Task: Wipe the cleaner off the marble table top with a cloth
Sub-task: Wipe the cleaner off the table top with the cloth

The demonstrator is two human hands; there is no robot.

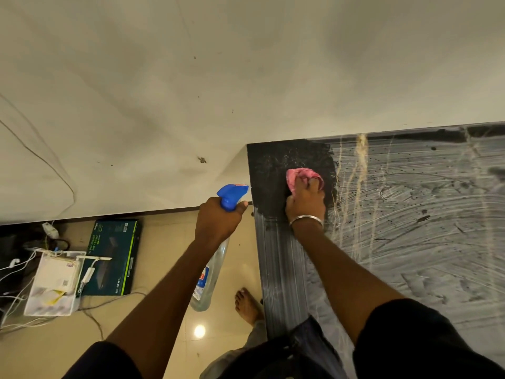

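While the right hand (304, 199) has its fingers curled round a bunched pink cloth (300, 176) and presses it down, the cloth sits on the marble table top (276, 269) near the far left corner. Head view: black marble, cloth in a dark streak-free patch. The rest of the surface to the right carries a whitish film of cleaner (404, 209) in curved smear marks with small dark specks. Metal bracelet (306, 220) on the right wrist. The left hand (218, 220) grips the neck of a clear spray bottle (210, 274) just under its blue trigger head (232, 195). The bottle hangs down over the floor (169, 236), just beside the table's left edge and not touching it. A bare foot (247, 305) stands on the tile beside the table. Further left on the floor lie a dark teal box (114, 258) and a white tray (52, 285) with papers and tangled white cables. An off-white wall (191, 77) is behind.
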